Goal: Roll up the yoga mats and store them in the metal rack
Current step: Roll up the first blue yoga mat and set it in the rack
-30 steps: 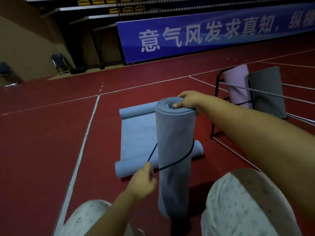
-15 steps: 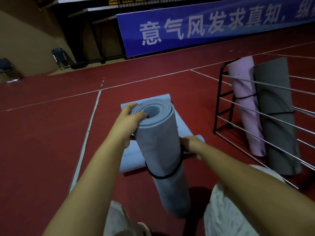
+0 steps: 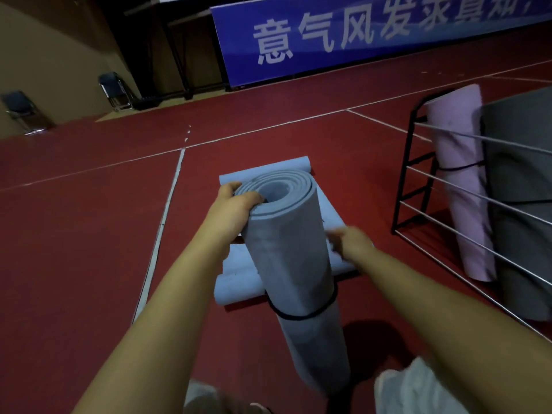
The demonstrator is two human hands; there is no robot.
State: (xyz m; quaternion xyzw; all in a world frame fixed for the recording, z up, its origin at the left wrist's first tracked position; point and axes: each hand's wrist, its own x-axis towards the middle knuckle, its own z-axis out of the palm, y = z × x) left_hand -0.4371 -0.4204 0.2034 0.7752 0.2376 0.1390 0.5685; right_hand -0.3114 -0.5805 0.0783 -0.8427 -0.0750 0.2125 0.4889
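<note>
A rolled grey-blue yoga mat [image 3: 292, 258] stands upright in front of me, with a black elastic band [image 3: 301, 315] around its lower half. My left hand [image 3: 230, 210] grips the roll's top rim, thumb over the edge. My right hand [image 3: 349, 243] is blurred and lies against the roll's right side at mid-height; its grip is unclear. A second grey-blue mat [image 3: 265, 174] lies partly unrolled on the floor behind. The metal rack [image 3: 409, 174] stands at the right and holds a rolled pink mat [image 3: 460, 180] and a rolled grey mat [image 3: 522, 186].
Red sports floor with white lines [image 3: 158, 234] all around. A blue banner [image 3: 343, 34] runs along the back wall. Two folding chairs [image 3: 115, 89] stand at the far left. My knees in light trousers [image 3: 418, 389] are at the bottom edge.
The band went from being stretched by my left hand to sitting snug on the roll. My left hand moved to the top rim, my right hand to the roll's side. The view came closer.
</note>
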